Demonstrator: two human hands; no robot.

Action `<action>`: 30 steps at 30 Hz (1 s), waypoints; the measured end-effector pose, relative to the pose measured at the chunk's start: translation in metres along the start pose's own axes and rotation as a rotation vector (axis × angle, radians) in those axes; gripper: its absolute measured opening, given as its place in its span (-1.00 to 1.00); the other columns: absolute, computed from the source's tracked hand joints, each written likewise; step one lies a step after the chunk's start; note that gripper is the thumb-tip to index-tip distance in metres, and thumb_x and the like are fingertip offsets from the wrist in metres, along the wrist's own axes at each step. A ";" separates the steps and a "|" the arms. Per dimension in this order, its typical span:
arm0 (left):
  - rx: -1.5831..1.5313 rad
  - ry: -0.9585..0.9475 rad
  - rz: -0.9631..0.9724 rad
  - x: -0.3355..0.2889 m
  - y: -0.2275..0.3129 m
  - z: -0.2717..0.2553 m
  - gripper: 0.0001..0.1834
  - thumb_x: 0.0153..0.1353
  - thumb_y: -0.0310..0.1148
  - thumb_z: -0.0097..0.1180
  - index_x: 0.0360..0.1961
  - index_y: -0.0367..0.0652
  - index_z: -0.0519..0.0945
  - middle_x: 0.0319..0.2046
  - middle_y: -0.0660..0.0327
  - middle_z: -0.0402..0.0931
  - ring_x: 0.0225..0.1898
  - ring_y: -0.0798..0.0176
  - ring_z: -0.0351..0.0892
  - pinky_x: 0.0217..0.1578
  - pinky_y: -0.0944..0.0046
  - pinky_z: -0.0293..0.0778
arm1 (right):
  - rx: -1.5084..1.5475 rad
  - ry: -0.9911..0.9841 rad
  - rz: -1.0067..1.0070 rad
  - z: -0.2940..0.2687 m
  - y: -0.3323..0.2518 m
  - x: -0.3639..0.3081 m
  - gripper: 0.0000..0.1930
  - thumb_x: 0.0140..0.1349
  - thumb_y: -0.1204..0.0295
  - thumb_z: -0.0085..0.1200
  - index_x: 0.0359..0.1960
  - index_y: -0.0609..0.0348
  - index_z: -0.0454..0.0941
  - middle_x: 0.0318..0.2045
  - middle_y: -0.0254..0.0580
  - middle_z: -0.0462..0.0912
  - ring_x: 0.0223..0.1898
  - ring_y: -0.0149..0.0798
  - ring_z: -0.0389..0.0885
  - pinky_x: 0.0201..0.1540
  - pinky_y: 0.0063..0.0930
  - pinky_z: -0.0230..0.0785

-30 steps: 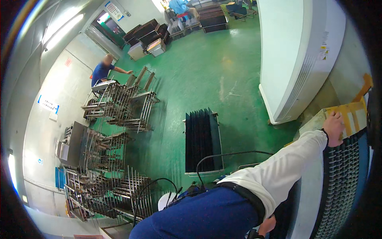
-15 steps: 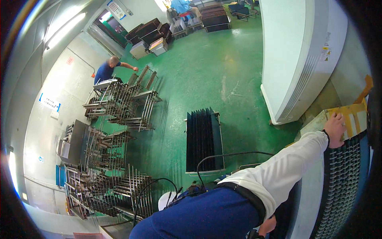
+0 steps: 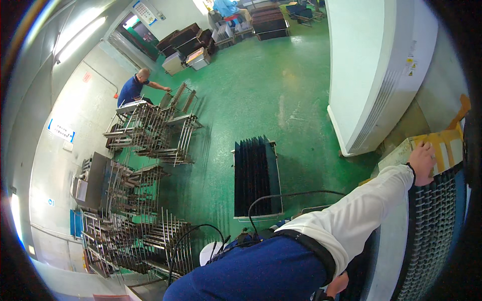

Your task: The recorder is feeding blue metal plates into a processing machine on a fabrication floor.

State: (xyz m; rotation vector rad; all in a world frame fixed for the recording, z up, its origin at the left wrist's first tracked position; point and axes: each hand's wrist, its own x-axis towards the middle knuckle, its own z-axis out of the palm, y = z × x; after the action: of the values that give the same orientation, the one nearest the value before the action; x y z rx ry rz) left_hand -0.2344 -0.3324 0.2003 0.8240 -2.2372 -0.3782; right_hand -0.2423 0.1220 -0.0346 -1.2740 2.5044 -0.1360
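Note:
My left hand (image 3: 423,163), at the end of a white sleeve, rests on the yellow-taped edge (image 3: 438,145) of a machine at the far right. Its fingers lie over the tape and hold nothing. Just below it runs a conveyor (image 3: 434,226) with rows of small links or rollers. My right hand (image 3: 337,286) shows only in part at the lower edge, under my left arm; its fingers and anything in them are hidden. On the green floor stands a wire rack (image 3: 233,185) with several dark upright panels (image 3: 256,175) in it.
Metal racks (image 3: 145,185) crowd the left side, where a co-worker in dark blue (image 3: 131,90) reaches toward one. A tall white cabinet (image 3: 361,75) stands at the right. Bins (image 3: 198,59) and stacked dark panels (image 3: 271,22) sit at the back. A black cable (image 3: 296,194) arches near my arm.
My hands keep their places. The co-worker's head has lifted a little and the reaching arm has shifted slightly. The whole view has moved very slightly.

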 end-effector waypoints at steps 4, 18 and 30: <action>-0.005 0.013 0.007 0.009 0.012 0.007 -0.46 -0.19 0.07 0.28 -0.23 -0.07 0.72 -0.02 0.01 0.47 0.17 -0.04 0.28 0.22 -0.02 0.14 | 0.024 0.067 -0.031 0.001 0.009 -0.005 -0.72 0.11 0.36 0.14 -0.20 0.28 0.63 -0.35 0.11 0.67 -0.26 0.17 0.61 -0.18 -0.07 0.41; 0.148 -0.088 0.116 0.006 -0.007 0.003 -0.47 0.02 0.13 0.17 -0.16 -0.08 0.67 -0.05 0.07 0.53 0.07 -0.07 0.43 0.09 -0.07 0.33 | 0.421 0.111 0.124 -0.179 0.028 -0.089 -0.70 -0.05 0.41 0.34 -0.27 0.28 0.64 -0.33 0.00 0.67 -0.31 0.02 0.62 -0.20 -0.22 0.44; 0.129 -0.049 0.143 0.008 0.007 -0.011 -0.52 0.06 0.04 0.21 -0.09 -0.06 0.64 -0.04 0.12 0.46 0.12 -0.03 0.36 0.16 -0.05 0.25 | 1.759 0.743 0.462 -0.249 0.049 -0.104 -0.72 0.23 0.46 0.14 -0.05 0.26 0.51 -0.13 -0.11 0.62 -0.12 -0.10 0.56 0.05 -0.22 0.38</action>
State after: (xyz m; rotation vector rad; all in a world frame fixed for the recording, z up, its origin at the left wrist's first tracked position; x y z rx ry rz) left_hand -0.2336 -0.3323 0.2158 0.7222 -2.3699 -0.1899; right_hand -0.3051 0.2193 0.2141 0.1739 1.6910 -2.2588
